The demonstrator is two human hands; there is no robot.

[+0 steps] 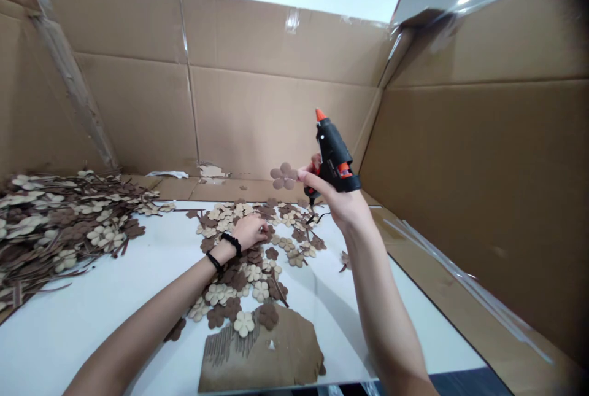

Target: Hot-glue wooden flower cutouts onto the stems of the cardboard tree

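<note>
Right hand point(338, 197) — clamped on black glue gun point(335, 149), thumb side pinching single brown flower point(283, 176), both raised above desk point(156, 267). Left hand point(250, 231) — fingers curled among scattered flowers point(260, 290); grip cannot be told. Flower heap point(69, 224), left edge; cardboard scrap point(276, 353), near edge; open white surface between heap and scatter.

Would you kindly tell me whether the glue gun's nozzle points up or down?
Up: the glue gun is in the right hand, with its orange nozzle topmost, leaning toward the picture's left.
</note>
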